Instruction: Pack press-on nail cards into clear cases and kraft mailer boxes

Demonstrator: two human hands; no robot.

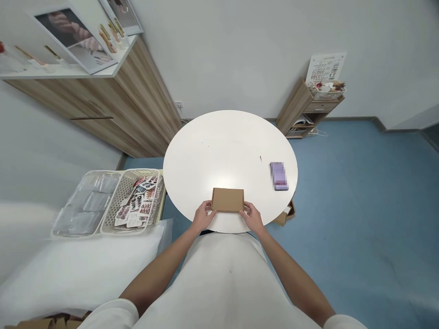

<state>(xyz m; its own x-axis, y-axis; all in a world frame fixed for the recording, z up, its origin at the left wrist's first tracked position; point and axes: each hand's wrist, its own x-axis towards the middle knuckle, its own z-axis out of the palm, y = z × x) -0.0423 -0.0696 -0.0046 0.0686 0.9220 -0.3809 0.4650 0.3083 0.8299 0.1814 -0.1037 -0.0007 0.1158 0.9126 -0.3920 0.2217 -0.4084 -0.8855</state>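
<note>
A closed brown cardboard box (228,200) is at the near edge of the round white table (206,146). My left hand (203,215) grips its left end, with the thumb at the near corner and the fingers along the side. At the opposite end my right hand (253,216) holds the box the same way. Whether the box rests on the tabletop or is slightly raised, I cannot tell. To its right on the table lies a purple-screened phone (279,176), partly blurred out. A tiny dark object (260,158) sits near the phone.
At left, a white basket (159,196) holds many printed packets, beside another basket (55,228) of clear plastic cases. A wood-grain cabinet (147,100) stands behind left, a small shelf unit (295,107) behind right. An open carton (281,219) is below the table's right edge.
</note>
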